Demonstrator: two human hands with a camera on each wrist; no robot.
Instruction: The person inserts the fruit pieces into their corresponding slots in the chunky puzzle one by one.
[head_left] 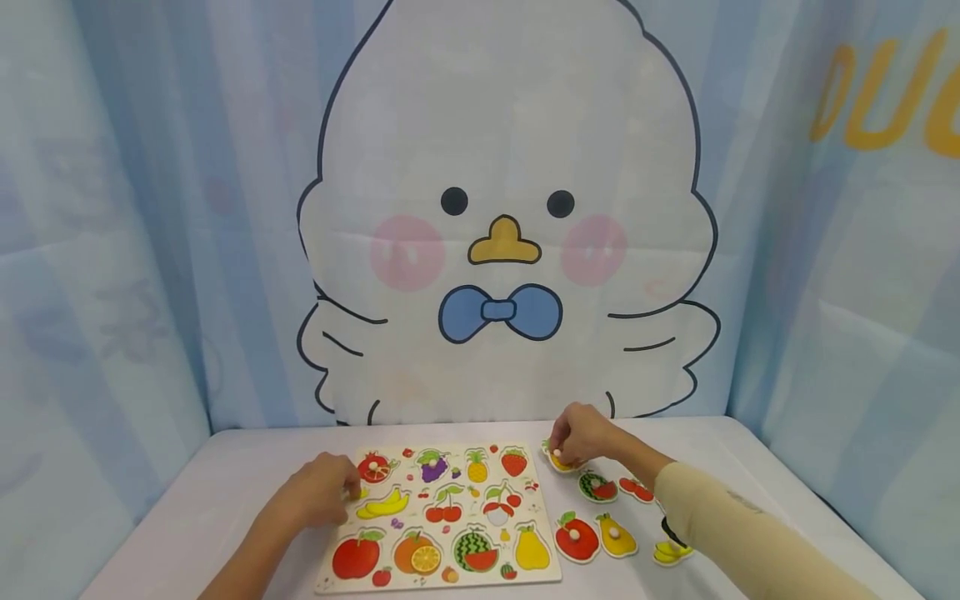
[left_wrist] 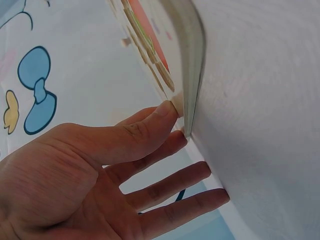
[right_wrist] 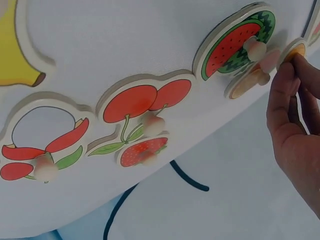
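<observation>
A fruit puzzle board point(head_left: 405, 523) lies on the table. My left hand point(head_left: 321, 492) grips its left edge; in the left wrist view the thumb is on its face, the index fingertip at its side, and the other fingers point(left_wrist: 172, 210) extend. Pomegranate point(head_left: 375, 467) and grape point(head_left: 432, 467) pieces with knobs sit on the board. Beyond its right corner, my right hand point(head_left: 585, 435) pinches an orange-coloured fruit piece point(right_wrist: 296, 51); the fingers partly hide it. Near that hand lie a watermelon piece point(right_wrist: 239, 44) and a cherry piece point(right_wrist: 131, 102).
Right of the board lie a red apple piece point(head_left: 577, 537), a pear piece point(head_left: 617, 537) and a banana piece point(head_left: 671, 552), the last beside the right forearm. A curtain with a cartoon bird point(head_left: 498, 350) hangs at the table's back edge.
</observation>
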